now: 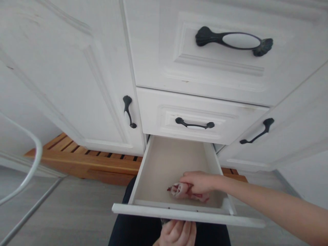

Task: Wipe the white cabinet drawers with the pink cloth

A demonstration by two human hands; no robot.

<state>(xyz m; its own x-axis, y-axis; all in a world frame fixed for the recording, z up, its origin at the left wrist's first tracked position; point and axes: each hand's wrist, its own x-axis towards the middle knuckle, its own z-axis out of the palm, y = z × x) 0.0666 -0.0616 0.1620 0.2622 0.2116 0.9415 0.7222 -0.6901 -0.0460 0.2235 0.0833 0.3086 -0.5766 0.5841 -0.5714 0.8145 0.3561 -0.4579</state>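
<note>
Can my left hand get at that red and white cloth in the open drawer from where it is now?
Probably not directly. The left hand sits below the drawer front, which stands between it and the cloth. It would have to come up over that edge. The right hand is already gripping the cloth.

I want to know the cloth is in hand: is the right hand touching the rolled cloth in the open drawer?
Touching. The head view shows the right hand closed over the rolled red-and-white cloth inside the open drawer, no gap between them.

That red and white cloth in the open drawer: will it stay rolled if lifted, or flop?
The cloth looks soft and loosely rolled, so it would likely sag and unroll outside the right hand. It probably weighs little, being small and thin. Pushed along the drawer, it should bunch rather than slide.
</note>
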